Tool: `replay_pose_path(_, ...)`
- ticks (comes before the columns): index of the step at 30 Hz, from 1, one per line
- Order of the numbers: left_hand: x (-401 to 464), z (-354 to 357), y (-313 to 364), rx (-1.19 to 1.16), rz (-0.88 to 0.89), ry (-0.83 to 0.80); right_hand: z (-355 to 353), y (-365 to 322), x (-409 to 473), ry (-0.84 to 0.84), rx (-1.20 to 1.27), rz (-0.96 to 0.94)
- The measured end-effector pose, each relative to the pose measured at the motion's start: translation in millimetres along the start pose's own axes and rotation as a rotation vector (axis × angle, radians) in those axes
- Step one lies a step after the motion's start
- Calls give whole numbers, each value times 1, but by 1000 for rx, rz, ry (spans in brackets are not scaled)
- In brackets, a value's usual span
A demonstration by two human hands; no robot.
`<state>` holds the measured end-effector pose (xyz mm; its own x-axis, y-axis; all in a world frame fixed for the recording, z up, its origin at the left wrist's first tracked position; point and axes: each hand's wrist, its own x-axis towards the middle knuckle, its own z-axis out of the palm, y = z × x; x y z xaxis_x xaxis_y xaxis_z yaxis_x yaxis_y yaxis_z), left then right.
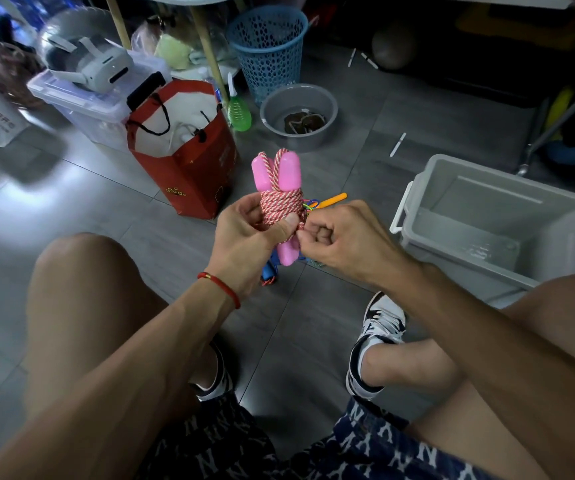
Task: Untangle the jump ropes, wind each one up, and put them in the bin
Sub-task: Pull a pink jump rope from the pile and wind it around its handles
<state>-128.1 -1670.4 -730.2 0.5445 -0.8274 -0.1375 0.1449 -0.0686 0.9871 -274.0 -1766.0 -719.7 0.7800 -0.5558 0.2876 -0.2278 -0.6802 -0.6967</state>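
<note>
- Pink-handled jump rope with red-and-white twisted cord (281, 206) wound around both handles, held above the grey tiled floor (313, 323).
- Left hand (248, 233) grips the bundle; right hand (334, 233) pinches the cord's end.
- Grey plastic bin (493, 237) stands to the right.

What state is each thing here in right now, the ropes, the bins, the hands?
Pink-handled jump rope: wound around its two handles, held up.
Left hand: grips the wound bundle.
Right hand: pinches the rope's end at the bundle.
Grey bin: open, no ropes inside.
Other jump ropes: on the floor, mostly hidden behind the hands.
Blue mesh basket: upright.
Red paper bag: open, standing.
</note>
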Motion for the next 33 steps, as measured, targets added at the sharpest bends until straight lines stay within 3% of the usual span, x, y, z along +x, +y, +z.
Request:
replay_pose_path(6, 6, -1, 25, 46, 12, -238, -34, 11, 1, -165, 215, 100)
replay_pose_path(12, 9, 24, 19, -107, -107, -297, -52, 21, -9, -151, 53, 19)
replay_pose_path(18, 29, 68, 24, -177, -128, -343, -92, 35, -22, -95, -44, 233)
replay_pose_path(23, 47, 121, 37, -41, -84, -508, -156, 53, -34, 176, 146, 460)
replay_pose_path(27, 50, 208, 52, 146, 1, -711, -189, 71, -63, 337, 220, 548)
replay_pose_path(30, 38, 283, 52, 441, 65, -932, -213, 91, -119, 576, 451, 640)
replay_pose_path(33, 24, 339, 34, 887, 70, -1103, -206, 123, -201, 794, 701, 819)
